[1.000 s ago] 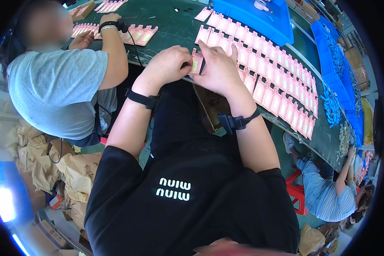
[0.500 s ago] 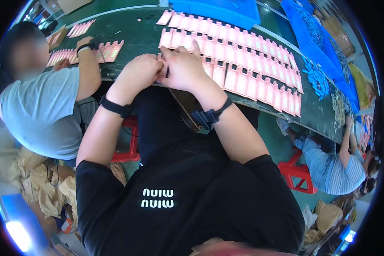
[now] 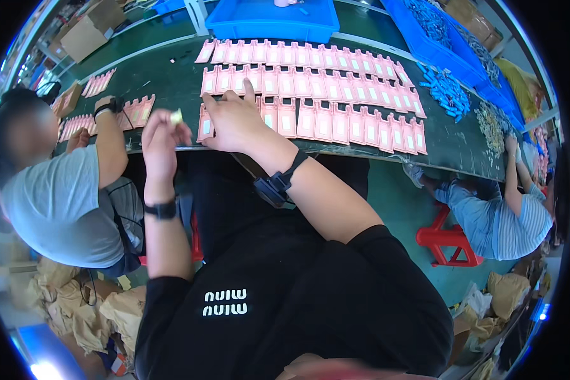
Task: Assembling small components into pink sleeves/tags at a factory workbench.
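Raised at the table's front edge, my left hand (image 3: 161, 142) pinches a small pale-yellow piece (image 3: 177, 116) at its fingertips; its exact kind is too small to make out. My right hand (image 3: 237, 123) lies with fingers spread over the left end of the nearest row of flat pink plastic parts. One pink part (image 3: 205, 123) shows beside its thumb side, and others are hidden beneath the hand. Three long rows of these pink parts (image 3: 324, 121) stretch to the right, each part bearing a pale rectangle and a notched top end.
A blue tray (image 3: 272, 30) stands behind the rows. At the right lie a heap of blue pieces (image 3: 446, 92), small pale pieces (image 3: 491, 130) and blue bins (image 3: 487, 88). One person (image 3: 63, 196) works at my left, with pink parts before them; another (image 3: 506, 221) is at the far right.
My hands, together at the front edge before, are now apart. The left has moved away leftward with the pale piece; the right has spread over the pink parts. The view has shifted.
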Demonstrator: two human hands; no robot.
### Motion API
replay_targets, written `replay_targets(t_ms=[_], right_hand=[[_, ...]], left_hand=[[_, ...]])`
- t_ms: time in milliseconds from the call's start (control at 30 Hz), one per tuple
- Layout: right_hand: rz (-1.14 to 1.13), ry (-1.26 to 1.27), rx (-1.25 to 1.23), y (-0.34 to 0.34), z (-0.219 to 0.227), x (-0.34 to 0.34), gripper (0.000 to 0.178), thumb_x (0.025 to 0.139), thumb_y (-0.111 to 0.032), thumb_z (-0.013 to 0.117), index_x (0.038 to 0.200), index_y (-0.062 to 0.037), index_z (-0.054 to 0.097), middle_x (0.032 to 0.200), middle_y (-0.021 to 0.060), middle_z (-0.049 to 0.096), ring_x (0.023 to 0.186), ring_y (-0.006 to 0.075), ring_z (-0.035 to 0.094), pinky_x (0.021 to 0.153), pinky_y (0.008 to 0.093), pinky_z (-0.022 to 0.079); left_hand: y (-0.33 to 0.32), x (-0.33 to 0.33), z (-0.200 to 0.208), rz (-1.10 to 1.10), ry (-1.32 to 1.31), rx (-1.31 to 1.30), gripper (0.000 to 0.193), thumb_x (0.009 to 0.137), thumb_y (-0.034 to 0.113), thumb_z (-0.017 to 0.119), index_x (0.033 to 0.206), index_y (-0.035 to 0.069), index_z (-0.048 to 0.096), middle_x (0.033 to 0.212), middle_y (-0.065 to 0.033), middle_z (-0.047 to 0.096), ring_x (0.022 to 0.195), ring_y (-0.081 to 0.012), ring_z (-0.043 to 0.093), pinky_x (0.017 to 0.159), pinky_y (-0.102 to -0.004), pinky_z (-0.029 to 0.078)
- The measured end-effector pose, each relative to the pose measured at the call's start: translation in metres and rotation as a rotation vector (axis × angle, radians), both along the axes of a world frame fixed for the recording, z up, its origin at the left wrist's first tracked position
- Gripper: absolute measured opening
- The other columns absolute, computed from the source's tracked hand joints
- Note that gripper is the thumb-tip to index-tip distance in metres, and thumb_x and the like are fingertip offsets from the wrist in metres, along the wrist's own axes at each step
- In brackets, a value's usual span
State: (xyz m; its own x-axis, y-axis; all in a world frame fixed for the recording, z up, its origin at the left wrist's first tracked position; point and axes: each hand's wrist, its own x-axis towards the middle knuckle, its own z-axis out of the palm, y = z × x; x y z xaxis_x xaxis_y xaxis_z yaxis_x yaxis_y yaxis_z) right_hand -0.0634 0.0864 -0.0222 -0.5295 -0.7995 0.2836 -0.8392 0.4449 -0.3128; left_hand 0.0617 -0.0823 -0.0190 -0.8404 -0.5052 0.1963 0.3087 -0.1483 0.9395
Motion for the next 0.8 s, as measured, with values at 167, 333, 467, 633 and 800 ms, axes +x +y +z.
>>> replay_targets(t_ms=[167, 333, 467, 633, 800], right_hand=[[-0.012, 0.045, 0.024, 0.005, 0.002, 0.003, 0.09, 0.082, -0.043, 0.087, 0.157, -0.0011, 0.06, 0.128, 0.0161, 0.08, 0.136, 0.0365, 0.066, 0.132, 0.0757, 0.018], [0.01, 0.134, -0.187, 0.025, -0.008, 0.007, 0.074, 0.088, -0.036, 0.083, 0.152, -0.0035, 0.064, 0.14, 0.0159, 0.075, 0.141, 0.0358, 0.062, 0.131, 0.0724, 0.022], [0.105, 0.111, -0.316, 0.077, 0.009, 0.001, 0.064, 0.09, -0.033, 0.083, 0.148, -0.0081, 0.069, 0.15, 0.0182, 0.07, 0.147, 0.0364, 0.058, 0.13, 0.0663, 0.027], [-0.117, 0.224, -0.491, 0.205, 0.043, -0.049, 0.058, 0.085, -0.01, 0.087, 0.141, -0.008, 0.072, 0.146, 0.0166, 0.071, 0.141, 0.0376, 0.062, 0.123, 0.0499, 0.044], [-0.749, 0.132, -0.575, 0.398, 0.009, -0.099, 0.041, 0.105, -0.013, 0.074, 0.144, 0.0001, 0.073, 0.145, 0.0158, 0.075, 0.134, 0.0248, 0.069, 0.119, 0.039, 0.048]], left_hand=[[0.047, 0.046, -0.051, -1.027, 0.025, 0.333, 0.014, 0.093, 0.018, 0.072, 0.091, 0.005, 0.066, 0.083, -0.0158, 0.071, 0.073, -0.0271, 0.074, 0.067, -0.035, 0.059], [0.072, 0.022, -0.11, -0.947, -0.672, -0.035, 0.016, 0.096, 0.011, 0.073, 0.086, 0.003, 0.062, 0.094, -0.0131, 0.078, 0.083, -0.0208, 0.081, 0.07, -0.0358, 0.067], [0.103, -0.021, -0.163, -0.849, -0.718, -0.083, 0.015, 0.106, 0.007, 0.062, 0.092, 0.003, 0.062, 0.109, -0.019, 0.082, 0.084, -0.0224, 0.081, 0.069, -0.035, 0.068], [0.138, -0.073, -0.22, -0.533, -0.725, -0.57, 0.02, 0.099, 0.02, 0.071, 0.101, 0.0, 0.068, 0.109, -0.0226, 0.083, 0.093, -0.0363, 0.082, 0.081, -0.0448, 0.068], [0.161, -0.083, -0.245, -0.579, -0.802, -1.232, 0.037, 0.097, 0.03, 0.066, 0.124, 0.007, 0.078, 0.13, -0.0257, 0.077, 0.121, -0.0445, 0.073, 0.106, -0.056, 0.059]])
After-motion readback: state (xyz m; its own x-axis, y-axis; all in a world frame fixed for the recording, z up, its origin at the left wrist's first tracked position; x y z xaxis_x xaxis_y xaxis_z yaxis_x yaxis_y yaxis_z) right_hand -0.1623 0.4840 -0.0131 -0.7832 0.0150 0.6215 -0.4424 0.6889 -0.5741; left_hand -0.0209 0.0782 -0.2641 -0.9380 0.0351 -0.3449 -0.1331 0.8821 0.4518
